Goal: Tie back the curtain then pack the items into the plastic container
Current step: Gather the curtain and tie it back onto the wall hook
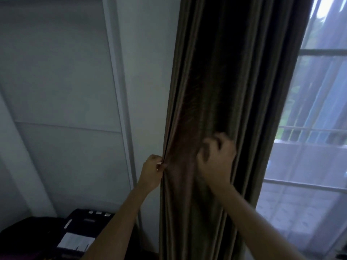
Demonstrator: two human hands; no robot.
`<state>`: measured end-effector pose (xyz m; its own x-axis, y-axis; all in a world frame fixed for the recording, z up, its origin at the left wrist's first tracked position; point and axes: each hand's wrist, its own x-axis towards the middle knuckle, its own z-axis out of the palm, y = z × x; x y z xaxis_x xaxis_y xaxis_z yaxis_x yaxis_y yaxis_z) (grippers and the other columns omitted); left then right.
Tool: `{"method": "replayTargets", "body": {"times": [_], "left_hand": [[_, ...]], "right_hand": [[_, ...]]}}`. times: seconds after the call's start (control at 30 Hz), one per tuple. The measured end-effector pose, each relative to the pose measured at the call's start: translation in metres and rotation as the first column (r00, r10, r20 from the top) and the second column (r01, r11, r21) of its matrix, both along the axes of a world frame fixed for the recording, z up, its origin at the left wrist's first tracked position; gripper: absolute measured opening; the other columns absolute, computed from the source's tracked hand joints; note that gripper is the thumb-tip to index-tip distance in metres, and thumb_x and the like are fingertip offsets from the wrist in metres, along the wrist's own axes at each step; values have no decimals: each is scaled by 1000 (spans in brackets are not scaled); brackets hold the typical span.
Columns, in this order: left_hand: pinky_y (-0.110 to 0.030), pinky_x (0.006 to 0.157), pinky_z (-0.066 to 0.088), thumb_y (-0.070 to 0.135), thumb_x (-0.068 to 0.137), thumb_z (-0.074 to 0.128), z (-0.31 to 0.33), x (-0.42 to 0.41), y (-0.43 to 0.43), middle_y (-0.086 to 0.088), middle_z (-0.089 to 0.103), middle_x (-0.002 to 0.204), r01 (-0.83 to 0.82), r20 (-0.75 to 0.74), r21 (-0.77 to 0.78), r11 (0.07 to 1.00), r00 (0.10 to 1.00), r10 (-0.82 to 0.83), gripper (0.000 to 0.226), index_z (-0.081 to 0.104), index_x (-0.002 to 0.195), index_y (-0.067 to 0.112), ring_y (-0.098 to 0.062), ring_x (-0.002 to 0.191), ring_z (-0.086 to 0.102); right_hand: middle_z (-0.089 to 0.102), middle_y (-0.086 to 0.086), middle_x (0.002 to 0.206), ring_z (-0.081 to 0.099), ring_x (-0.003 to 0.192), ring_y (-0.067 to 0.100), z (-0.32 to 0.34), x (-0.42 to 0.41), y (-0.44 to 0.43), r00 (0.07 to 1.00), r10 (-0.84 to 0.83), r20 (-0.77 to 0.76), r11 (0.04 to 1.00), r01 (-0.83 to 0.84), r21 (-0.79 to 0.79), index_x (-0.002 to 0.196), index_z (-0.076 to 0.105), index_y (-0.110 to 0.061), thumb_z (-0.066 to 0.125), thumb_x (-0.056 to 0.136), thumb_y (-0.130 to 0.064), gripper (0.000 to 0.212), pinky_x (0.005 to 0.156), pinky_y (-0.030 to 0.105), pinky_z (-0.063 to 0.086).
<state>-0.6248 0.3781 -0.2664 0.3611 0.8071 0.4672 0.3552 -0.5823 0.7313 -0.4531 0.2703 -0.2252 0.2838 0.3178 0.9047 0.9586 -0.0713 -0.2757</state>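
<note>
Dim room, pale wall panels (65,81) on my left, window (319,128) on my right, and the curtain (216,91) is hanging bunched between them. My left hand (153,170) is pinching its left edge and my right hand (217,152) is clutching the front folds. Plastic container isn't showing. I'm reckoning: be sweeping every pleat into one tight bundle, keeping tension, before binding it.

The curtain (225,91) runs off frame at 12 and 6 o'clock. The left hand (152,171) loses its fingertips behind the edge fold; the right hand (217,154) is motion-blurred (grip unreadable). At 7 o'clock, dark gear (78,235) is cropped, too murky to identify.
</note>
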Motion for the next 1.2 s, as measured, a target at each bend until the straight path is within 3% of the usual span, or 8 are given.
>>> {"method": "replayTargets", "body": {"times": [0.1,0.2,0.33,0.47,0.67,0.8,0.97,1.2], "left_hand": [[-6,57,38,3,93,56,1,3,12,-15,69,85,25,-81,0,1000,996,-25,17,72,90,-3,-20,75,59],[-15,59,44,4,91,60,4,9,21,-12,67,77,58,-111,-50,997,992,-63,15,69,85,-6,-18,71,57],[-39,79,57,4,87,66,9,14,21,-20,67,89,89,5,-238,967,996,-90,8,60,91,3,-25,81,63],[-31,73,59,-2,85,66,14,15,15,-13,63,76,159,103,-355,921,986,-131,18,56,76,9,-18,75,62],[-21,72,57,1,87,64,14,17,5,-19,68,92,258,173,-439,861,964,-201,0,64,88,1,-19,81,66],[-28,83,57,5,89,63,11,20,4,-16,70,96,307,203,-471,827,950,-237,6,68,92,2,-20,89,67],[-21,78,56,5,92,60,7,26,-5,-13,70,96,341,240,-473,812,937,-253,12,68,99,1,-15,84,66],[-25,85,55,7,95,55,5,31,-15,-5,73,97,362,209,-400,842,930,-301,19,73,97,14,-18,92,68]], "right_hand": [[35,24,144,36,134,33,54,37,2,996,17,-91,982,0,190,127,52,-11,60,88,-13,40,109,49,35],[26,19,150,38,133,28,66,57,8,985,95,-143,994,-85,75,147,33,-12,55,91,-3,60,103,31,41],[40,15,143,52,117,29,42,61,12,949,133,-287,983,-164,-85,155,8,-23,52,96,-6,75,89,32,45],[53,16,131,53,115,32,-22,49,16,945,103,-312,949,-188,-255,148,32,-15,48,97,-6,55,95,42,50],[60,11,101,60,88,31,-98,14,4,936,1,-351,892,-159,-423,110,56,-9,50,94,-8,18,68,35,50],[59,11,97,59,78,28,-106,-8,0,953,62,-296,866,-198,-458,110,55,-11,55,90,-4,21,59,31,46],[53,10,123,61,95,32,-117,-22,-4,966,72,-248,707,-225,-671,137,43,-19,49,92,-9,46,71,37,54],[49,11,128,60,96,31,-114,-34,2,981,54,-187,665,-175,-726,139,36,-20,47,91,-4,51,70,38,52]]}}
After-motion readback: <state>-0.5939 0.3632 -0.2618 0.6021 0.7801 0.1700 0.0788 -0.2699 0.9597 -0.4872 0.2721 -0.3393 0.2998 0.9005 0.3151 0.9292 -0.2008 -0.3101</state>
